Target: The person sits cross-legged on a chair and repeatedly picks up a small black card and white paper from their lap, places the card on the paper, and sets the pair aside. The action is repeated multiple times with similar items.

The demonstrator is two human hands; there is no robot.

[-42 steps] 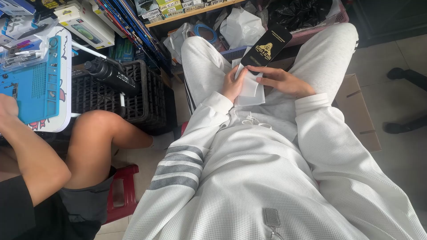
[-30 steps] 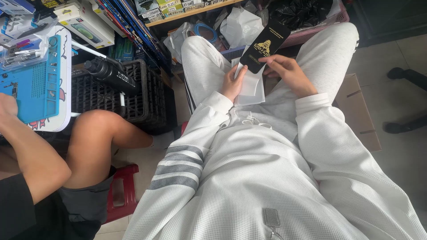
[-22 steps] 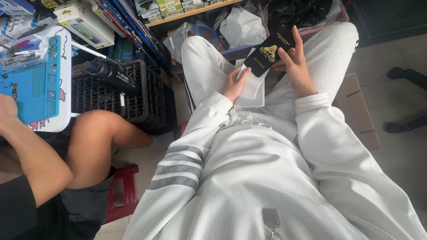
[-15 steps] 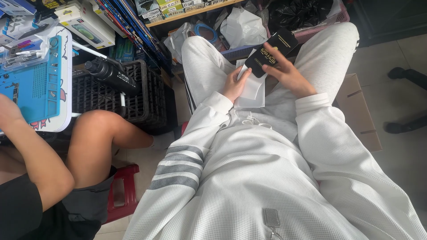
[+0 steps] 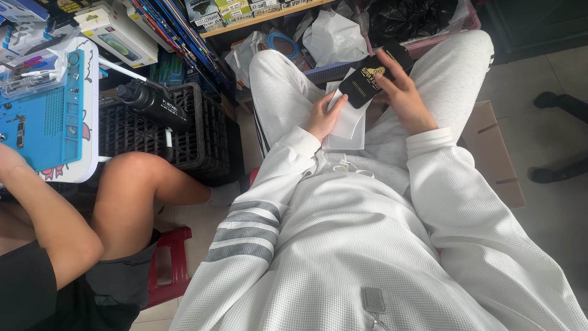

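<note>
hands sit together over the lap: right hand [image 5: 404, 101] grips a black packet [image 5: 375, 75] at its 11 o'clock. left hand [image 5: 323, 116] pinches white sleeves [image 5: 348, 125] at its 3 o'clock, under the packet.

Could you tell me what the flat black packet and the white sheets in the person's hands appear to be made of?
The flat black packet with a gold emblem, held in the right hand, looks like thin card with a matte finish: straight edges, sharp corners, no glare. The white sheets, under the left hand, look like paper or soft plastic sleeves; they lie flat with a slight sheen, so I cannot tell which.
</note>
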